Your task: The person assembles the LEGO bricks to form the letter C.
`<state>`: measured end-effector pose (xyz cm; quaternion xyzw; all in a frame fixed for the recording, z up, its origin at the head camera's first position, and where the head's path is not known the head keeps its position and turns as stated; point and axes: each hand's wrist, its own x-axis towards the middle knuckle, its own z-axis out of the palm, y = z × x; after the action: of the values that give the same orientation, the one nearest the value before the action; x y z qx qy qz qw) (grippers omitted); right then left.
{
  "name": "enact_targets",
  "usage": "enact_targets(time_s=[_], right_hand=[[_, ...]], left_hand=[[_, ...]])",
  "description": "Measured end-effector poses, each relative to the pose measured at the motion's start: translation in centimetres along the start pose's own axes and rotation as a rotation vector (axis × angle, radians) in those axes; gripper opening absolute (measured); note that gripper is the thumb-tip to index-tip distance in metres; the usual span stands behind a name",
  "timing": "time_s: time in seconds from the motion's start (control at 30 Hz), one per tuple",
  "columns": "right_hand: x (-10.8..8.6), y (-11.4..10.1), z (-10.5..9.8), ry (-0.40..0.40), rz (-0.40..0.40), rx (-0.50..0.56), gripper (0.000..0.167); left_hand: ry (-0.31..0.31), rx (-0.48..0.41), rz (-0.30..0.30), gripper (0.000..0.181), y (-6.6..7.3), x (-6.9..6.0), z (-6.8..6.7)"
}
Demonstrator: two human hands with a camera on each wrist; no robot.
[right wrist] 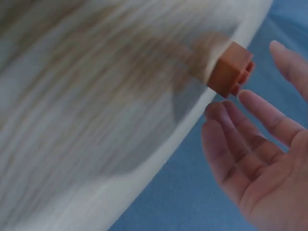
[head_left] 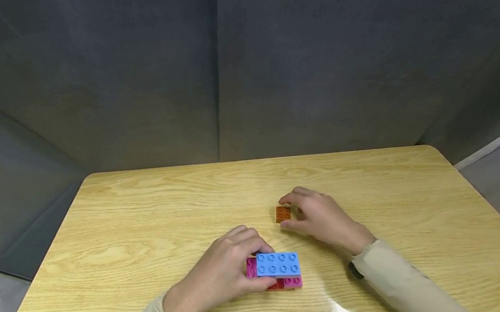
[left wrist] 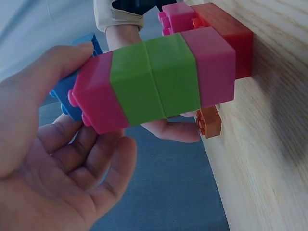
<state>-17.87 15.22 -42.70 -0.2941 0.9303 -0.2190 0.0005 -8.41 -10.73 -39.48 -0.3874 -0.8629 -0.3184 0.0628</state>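
Observation:
My left hand grips a built stack of toy building bricks near its top, thumb on the near side and fingers round the far side. On top lies a long blue brick. Below it the left wrist view shows a pink brick, green bricks, another pink brick and a red brick at the base. My right hand is held with fingers and thumb spread around a small orange brick on the table. In the right wrist view, a gap shows between the thumb and the orange brick.
The light wooden table has rounded far corners. Dark fabric panels rise behind its far edge, and grey cloth hangs at both sides. The orange brick stands beyond the stack, towards the far edge.

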Motion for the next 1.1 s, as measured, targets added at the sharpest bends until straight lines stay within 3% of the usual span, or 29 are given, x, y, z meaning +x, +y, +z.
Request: enact_targets(time_s=[0.27,0.57,0.8,1.1], right_hand=[[1.0,0.0,1.0,-0.073,0.006,-0.113,0.048],[0.9,-0.3,1.2,-0.061,-0.016,-0.136,0.034],[-1.6,-0.7,0.3,-0.029,-0.028,-0.050,0.032],[-5.9,-2.3,-0.6,-0.019,-0.150,0.064,0.031]], left_hand=[[-0.023,-0.009,-0.024,0.030,0.1,0.0,-0.1],[-0.011,-0.027,-0.024,0.030,-0.1,-0.2,-0.1],[-0.007,-0.025,-0.022,0.029,0.0,-0.3,-0.1],[0.013,-0.015,0.002,0.031,-0.1,-0.2,0.1]])
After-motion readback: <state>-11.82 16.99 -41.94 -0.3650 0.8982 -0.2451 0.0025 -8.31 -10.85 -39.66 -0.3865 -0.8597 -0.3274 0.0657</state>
